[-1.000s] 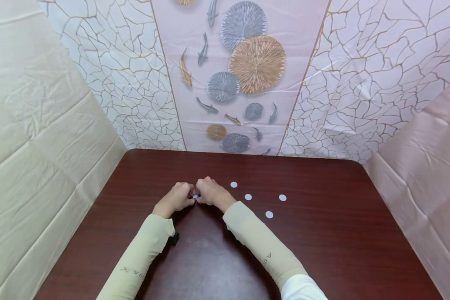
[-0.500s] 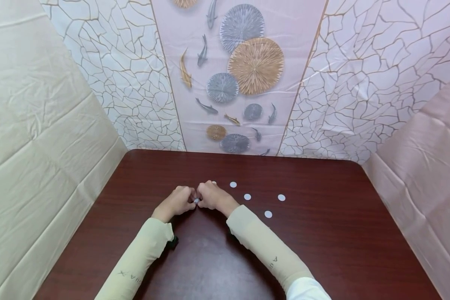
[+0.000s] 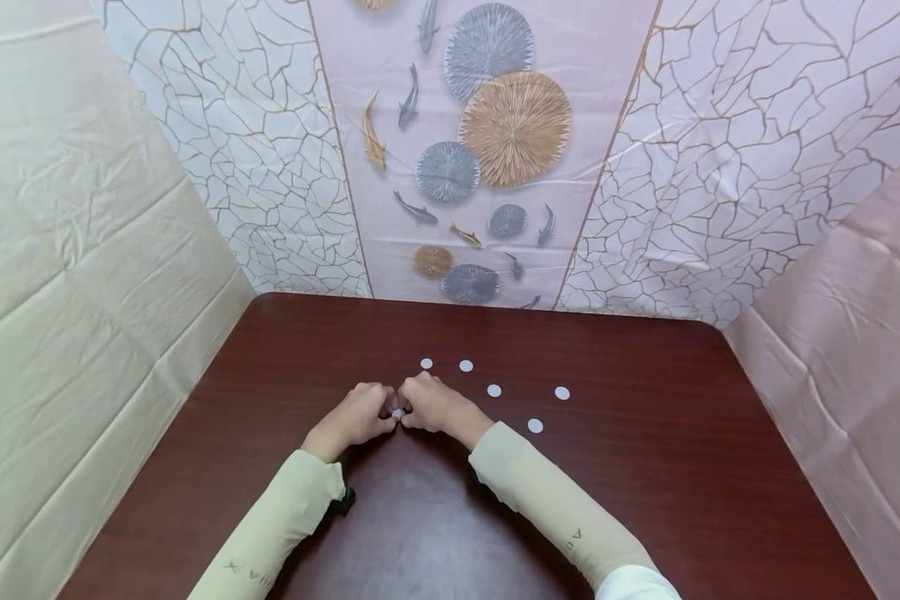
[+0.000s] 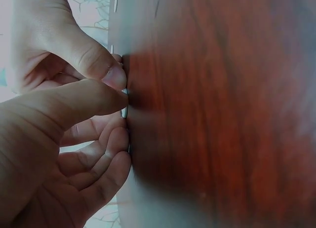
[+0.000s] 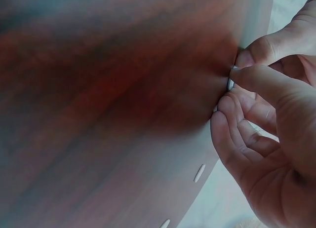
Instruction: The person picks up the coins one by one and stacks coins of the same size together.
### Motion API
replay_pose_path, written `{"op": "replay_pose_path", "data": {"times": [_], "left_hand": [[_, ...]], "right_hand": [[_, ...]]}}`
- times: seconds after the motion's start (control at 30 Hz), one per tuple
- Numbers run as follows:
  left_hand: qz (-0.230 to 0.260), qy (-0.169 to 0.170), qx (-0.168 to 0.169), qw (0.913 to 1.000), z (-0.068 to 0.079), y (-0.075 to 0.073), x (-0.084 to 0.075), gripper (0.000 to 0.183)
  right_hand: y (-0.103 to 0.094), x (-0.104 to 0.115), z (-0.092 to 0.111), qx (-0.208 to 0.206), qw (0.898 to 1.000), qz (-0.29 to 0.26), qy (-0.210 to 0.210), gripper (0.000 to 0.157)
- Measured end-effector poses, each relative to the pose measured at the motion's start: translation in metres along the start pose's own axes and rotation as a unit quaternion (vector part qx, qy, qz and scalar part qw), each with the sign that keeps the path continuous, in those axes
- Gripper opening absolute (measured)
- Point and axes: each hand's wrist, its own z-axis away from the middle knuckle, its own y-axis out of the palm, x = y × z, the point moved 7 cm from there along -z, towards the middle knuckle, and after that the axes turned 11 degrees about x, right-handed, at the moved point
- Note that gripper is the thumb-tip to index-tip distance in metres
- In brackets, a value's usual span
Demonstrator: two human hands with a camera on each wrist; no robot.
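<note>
A small white round disc [image 3: 398, 413] lies flat at the table surface between both hands. My left hand [image 3: 357, 413] holds its left side between thumb and curled fingers. From the right, my right hand [image 3: 437, 405] pinches the same disc, its thumb right beside the left thumb. In the left wrist view only the edge of the disc [image 4: 124, 110] shows, low against the wood under the thumb tips. A slim part of the disc [image 5: 230, 83] shows in the right wrist view too; the fingers hide the rest.
Just beyond the right hand lies another white disc [image 3: 427, 363]. Further right are several more, among them a back disc [image 3: 466, 366], a far right disc [image 3: 562, 392] and a nearer disc [image 3: 536, 426]. The dark red-brown table [image 3: 645, 500] meets patterned cloth walls behind.
Both hands have slid together toward the near side and slightly right, with the disc between them. A disc that the right hand was covering now shows beyond it.
</note>
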Motion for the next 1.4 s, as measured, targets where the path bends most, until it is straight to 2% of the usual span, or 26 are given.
{"op": "replay_pose_path", "data": {"times": [0.27, 0.5, 0.63, 0.77, 1.07, 1.23, 1.4], "left_hand": [[-0.003, -0.017, 0.000, 0.9999, 0.009, 0.003, -0.006, 0.010], [-0.012, -0.023, -0.005, 0.9997, 0.012, 0.004, -0.008, 0.012], [-0.016, -0.024, -0.007, 0.9996, 0.011, 0.005, -0.006, 0.011], [-0.017, -0.025, -0.012, 0.9995, 0.011, 0.005, -0.004, 0.011], [-0.011, -0.024, -0.010, 0.9996, 0.011, 0.007, -0.005, 0.010], [-0.009, -0.021, -0.014, 0.9996, 0.011, 0.007, -0.007, 0.011], [-0.006, -0.018, -0.014, 0.9997, 0.012, 0.005, -0.009, 0.010]], "right_hand": [[0.004, 0.006, 0.006, 0.006, 1.000, -0.003, -0.007, 0.020], [0.001, 0.002, 0.004, 0.011, 1.000, -0.009, -0.015, 0.005], [-0.004, -0.008, 0.004, 0.025, 1.000, -0.011, -0.005, 0.014], [-0.016, -0.021, 0.003, 0.019, 1.000, -0.005, 0.007, 0.021], [-0.041, -0.049, -0.006, 0.007, 0.998, 0.015, 0.052, 0.026], [-0.047, -0.060, -0.014, 0.009, 0.997, 0.030, 0.072, 0.026], [-0.049, -0.067, -0.021, 0.010, 0.996, 0.035, 0.081, 0.021]]}}
